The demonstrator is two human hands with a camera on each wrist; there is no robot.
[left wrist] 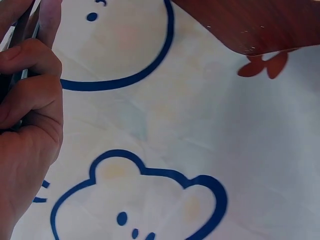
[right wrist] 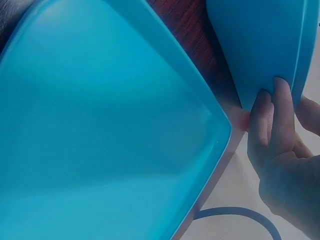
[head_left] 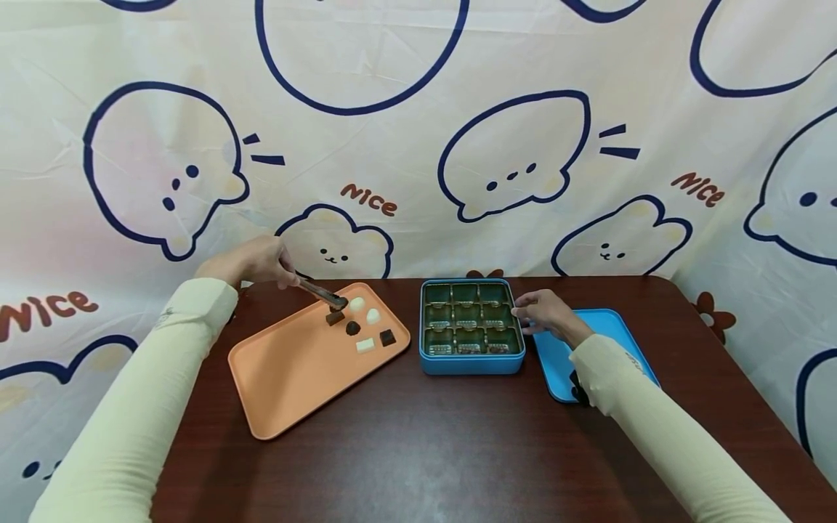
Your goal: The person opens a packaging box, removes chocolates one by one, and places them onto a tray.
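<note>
At the upper left of the head view, my left hand point(head_left: 264, 263) grips a pair of small metal tongs point(head_left: 320, 292). Their tips are right at a brown chocolate piece point(head_left: 335, 318) on the orange tray point(head_left: 288, 370). In the left wrist view, curled fingers point(left wrist: 35, 95) wrap round the tongs' handles. Around the tips lie several more pieces, among them a white round one point(head_left: 373, 316), a dark round one point(head_left: 353, 328) and a dark square one point(head_left: 388, 338). My right hand point(head_left: 546, 312) rests its fairly straight fingers against the right wall of a blue tin point(head_left: 471, 365).
Inside the tin sits a dark, shiny insert point(head_left: 467, 315) divided into several compartments. A blue lid-like tray point(head_left: 608, 327) lies under the right forearm, just right of the tin. Behind the brown table point(head_left: 405, 443) hangs a patterned cloth point(head_left: 418, 167).
</note>
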